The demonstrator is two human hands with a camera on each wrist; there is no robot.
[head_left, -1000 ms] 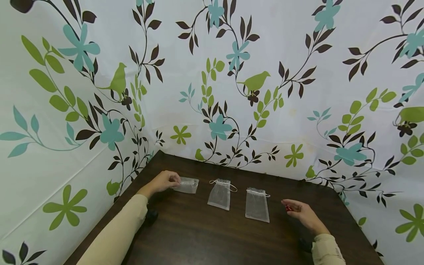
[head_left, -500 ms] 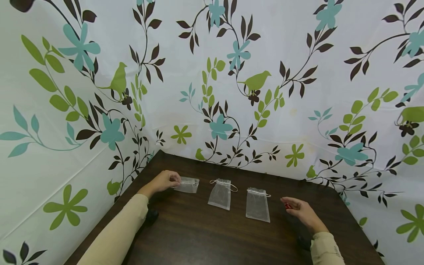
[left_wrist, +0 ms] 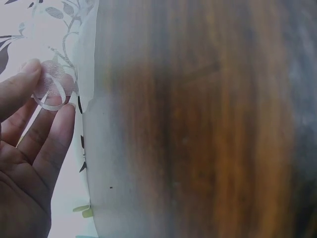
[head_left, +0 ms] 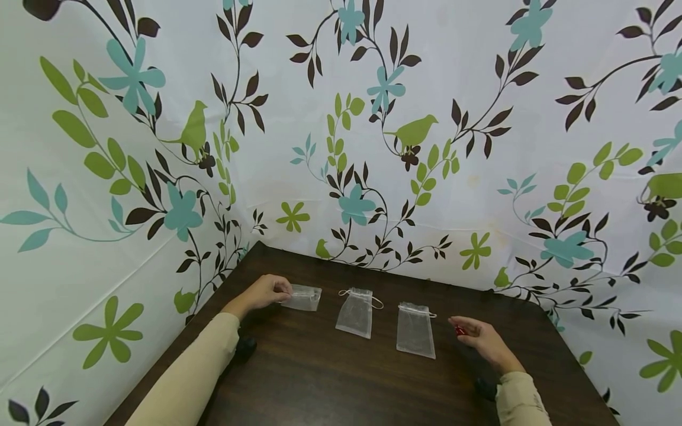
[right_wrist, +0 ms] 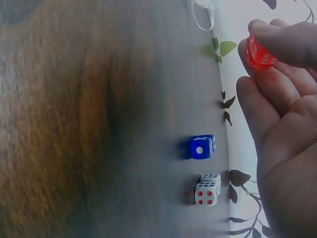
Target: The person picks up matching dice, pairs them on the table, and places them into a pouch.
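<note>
My left hand (head_left: 268,291) pinches the corner of the leftmost sheer white drawstring pouch (head_left: 305,299). Its mesh and white cord (left_wrist: 49,106) show between thumb and fingers in the left wrist view. Over the table's right side, my right hand (head_left: 483,340) holds red translucent dice (right_wrist: 258,54) between thumb and fingers; they look like two, partly covered by the thumb. A second pouch (head_left: 355,315) lies mid-table with its cord looped out. Between that one and my right hand lies a third pouch (head_left: 415,332).
Blue dice (right_wrist: 200,148) and white dice with pips (right_wrist: 206,193) sit on the table in the right wrist view. The dark wooden table (head_left: 341,378) ends at a white sheet (head_left: 298,177) printed with leaves and birds, behind and to the left.
My right hand has drifted slightly left, toward the third pouch, with the red dice. The left hand keeps its hold on the leftmost pouch, and the pouches stay where they lie.
</note>
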